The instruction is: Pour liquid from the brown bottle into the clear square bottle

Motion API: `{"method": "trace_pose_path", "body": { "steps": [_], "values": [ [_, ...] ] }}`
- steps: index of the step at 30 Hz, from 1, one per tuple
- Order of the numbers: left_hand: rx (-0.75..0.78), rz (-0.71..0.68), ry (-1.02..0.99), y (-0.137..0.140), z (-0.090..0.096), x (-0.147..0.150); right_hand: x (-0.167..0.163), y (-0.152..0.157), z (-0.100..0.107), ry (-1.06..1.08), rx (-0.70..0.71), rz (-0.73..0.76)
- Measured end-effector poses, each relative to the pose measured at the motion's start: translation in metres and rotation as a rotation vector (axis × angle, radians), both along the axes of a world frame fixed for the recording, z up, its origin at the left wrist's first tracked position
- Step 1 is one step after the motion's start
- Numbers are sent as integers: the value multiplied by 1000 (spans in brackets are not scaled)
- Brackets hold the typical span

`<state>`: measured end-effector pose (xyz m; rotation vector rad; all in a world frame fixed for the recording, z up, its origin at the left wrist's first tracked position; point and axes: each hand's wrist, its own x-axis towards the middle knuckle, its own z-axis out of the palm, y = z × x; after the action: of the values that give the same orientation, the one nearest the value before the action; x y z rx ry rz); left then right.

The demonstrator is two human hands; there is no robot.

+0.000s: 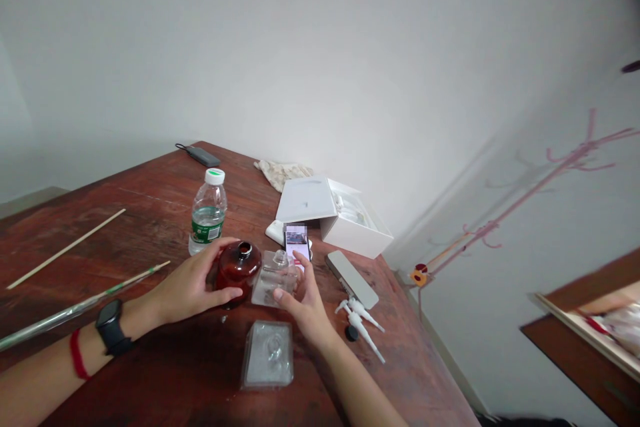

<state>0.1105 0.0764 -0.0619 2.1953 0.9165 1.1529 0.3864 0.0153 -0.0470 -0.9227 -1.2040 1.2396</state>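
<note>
Just below the frame's centre, the left hand point(190, 285) curls round the brown bottle point(239, 273), the right hand point(311, 307) pinches the clear bottle point(270, 280) beside it, and neither neck wears a top yet, white pumps point(361, 327) lying loose lower right.

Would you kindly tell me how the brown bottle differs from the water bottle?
The brown bottle is dark reddish-brown and squat; the water bottle is clear and slimmer, with a green label. The brown bottle's mouth is uncapped, while the water bottle wears a white cap. The left hand grips the brown bottle; the water bottle stands behind that hand. Both narrow toward the top.
</note>
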Motion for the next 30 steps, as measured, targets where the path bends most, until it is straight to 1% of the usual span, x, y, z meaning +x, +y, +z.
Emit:
{"method": "trace_pose_path", "body": {
  "steps": [4, 7, 9, 15, 22, 30],
  "values": [
    [52, 45, 13, 1, -3, 1, -1, 0, -2, -17, 1, 5],
    [116, 90, 7, 2, -5, 3, -1, 1, -2, -78, -9, 46],
    [122, 102, -2, 3, -6, 3, -1, 2, -2, -124, -25, 63],
    [80, 94, -18, 5, -9, 2, -1, 4, -3, -104, -44, 57],
    [0, 94, -33, 6, -6, 0, -4, 7, -6, -59, -32, 41],
    [-53, 75, 25, 5, 2, -1, -5, 7, -3, -72, -15, 48]
  ]
}}
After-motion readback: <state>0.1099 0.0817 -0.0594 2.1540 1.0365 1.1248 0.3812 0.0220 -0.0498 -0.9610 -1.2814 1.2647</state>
